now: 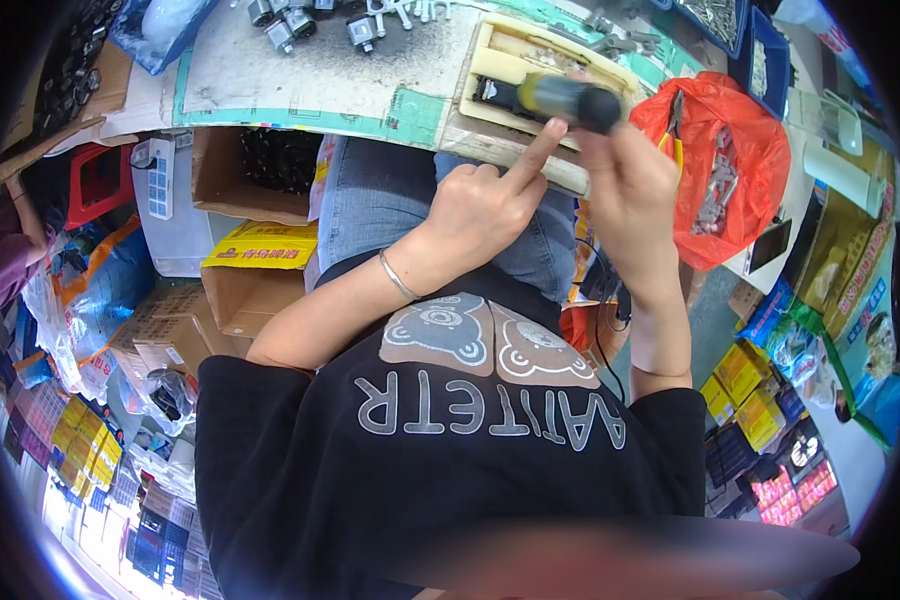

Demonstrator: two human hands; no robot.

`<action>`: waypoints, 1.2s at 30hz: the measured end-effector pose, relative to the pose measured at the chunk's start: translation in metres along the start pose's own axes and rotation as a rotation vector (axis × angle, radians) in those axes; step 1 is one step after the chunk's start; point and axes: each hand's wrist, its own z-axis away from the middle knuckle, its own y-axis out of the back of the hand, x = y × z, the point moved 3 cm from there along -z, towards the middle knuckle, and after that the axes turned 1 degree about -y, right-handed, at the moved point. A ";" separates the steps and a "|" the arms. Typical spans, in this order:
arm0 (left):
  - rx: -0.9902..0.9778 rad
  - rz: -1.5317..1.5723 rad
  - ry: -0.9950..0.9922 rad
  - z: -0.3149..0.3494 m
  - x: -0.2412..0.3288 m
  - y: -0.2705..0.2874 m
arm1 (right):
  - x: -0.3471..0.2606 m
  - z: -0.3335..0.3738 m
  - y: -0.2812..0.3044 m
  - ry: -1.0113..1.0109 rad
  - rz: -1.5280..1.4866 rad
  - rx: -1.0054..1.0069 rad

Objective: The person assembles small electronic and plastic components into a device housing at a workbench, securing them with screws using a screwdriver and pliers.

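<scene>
My right hand (630, 180) is closed around a tool that looks like a mallet (570, 100), its head yellow-green at one end and black at the other. Motion blurs it, and its handle is hidden in my grip. Below the head lies a cream-coloured block-shaped fixture (483, 62), with a black part (495, 93) with a metal piece seated in its slot. My left hand (490, 205) holds nothing that I can see. Its index finger stretches toward the fixture's near edge, just under the mallet head, while the other fingers curl in.
An open red plastic bag (770, 150) of small metal pieces stands right of the fixture. Metal fittings (290, 25) lie at the worktable's far side. Blue bins (770, 65) stand far right. Cardboard boxes (255, 300) sit below the table's left side. A phone (770, 245) lies at right.
</scene>
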 end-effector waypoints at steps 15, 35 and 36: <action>-0.027 0.170 0.039 -0.008 -0.007 0.014 | 0.007 -0.034 0.001 -0.150 0.026 0.008; -0.123 0.120 -0.072 -0.068 -0.033 0.033 | 0.098 0.043 0.101 -0.410 0.376 0.201; -0.123 0.117 -0.080 -0.067 -0.035 0.032 | 0.088 0.040 0.086 -0.405 0.467 0.110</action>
